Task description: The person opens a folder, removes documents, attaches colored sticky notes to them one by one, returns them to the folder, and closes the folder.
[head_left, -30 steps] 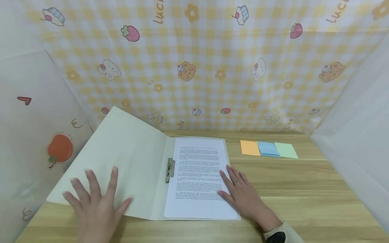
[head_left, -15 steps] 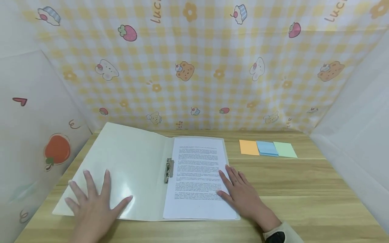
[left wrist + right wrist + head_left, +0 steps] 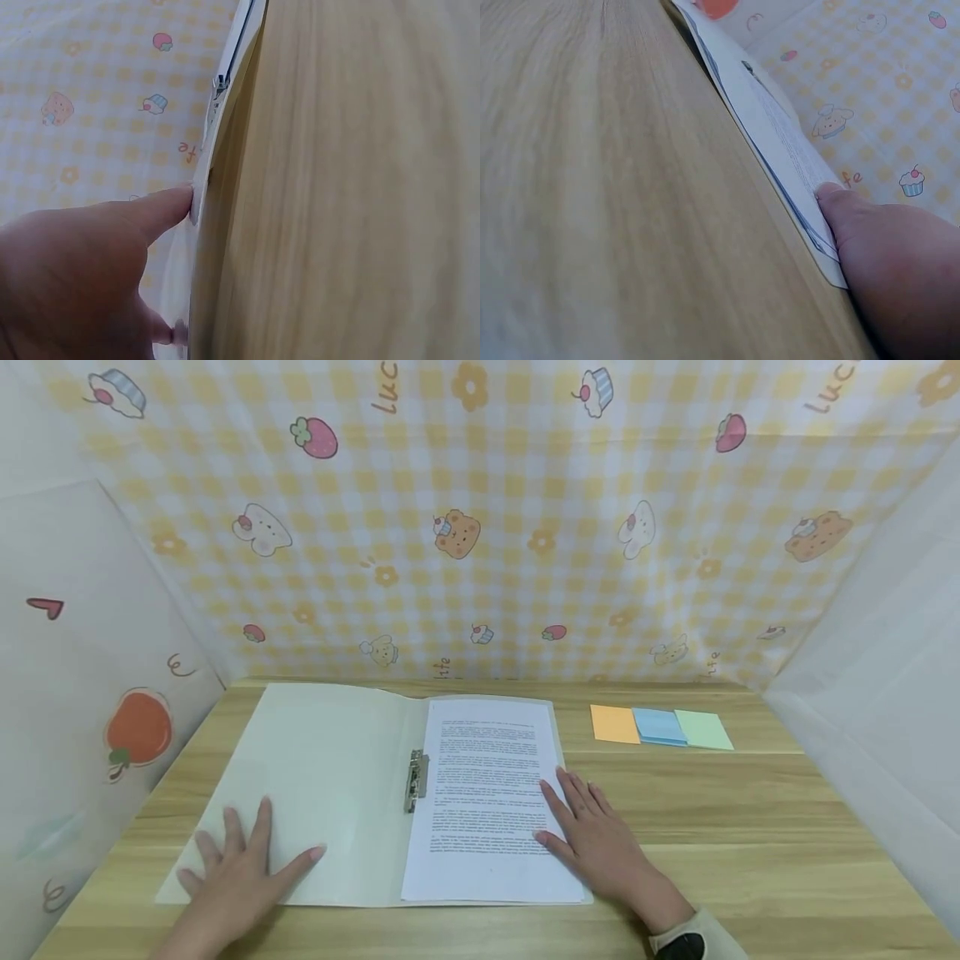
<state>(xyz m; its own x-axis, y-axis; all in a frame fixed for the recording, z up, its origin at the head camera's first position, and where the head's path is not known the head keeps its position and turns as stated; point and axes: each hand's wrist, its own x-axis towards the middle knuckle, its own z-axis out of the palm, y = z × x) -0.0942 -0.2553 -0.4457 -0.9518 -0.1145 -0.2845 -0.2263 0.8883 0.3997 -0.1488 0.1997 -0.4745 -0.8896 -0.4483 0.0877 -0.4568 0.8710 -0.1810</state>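
A pale cream file folder (image 3: 330,760) lies spread on the wooden table, its cover out to the left. Printed sheets (image 3: 487,802) are stacked on its right half, beside a metal lever clip (image 3: 416,781) near the spine. My left hand (image 3: 236,877) presses on the lower part of the cover with fingers spread. In the left wrist view, the thumb of that left hand (image 3: 82,262) touches the cover close to its front edge. My right hand (image 3: 600,839) rests flat over the right edge of the sheets, and in the right wrist view its thumb (image 3: 836,202) lies on the paper.
Orange (image 3: 616,724), blue (image 3: 660,727) and green sticky notes (image 3: 703,729) lie in a row at the back right of the wooden table (image 3: 750,827). A yellow checked cloth (image 3: 510,585) hangs behind, and white sheeting encloses both sides.
The folder's cover, raised and tilted a second ago, has come down toward the table on the left. My left hand has moved down with it; the right hand has stayed in place.
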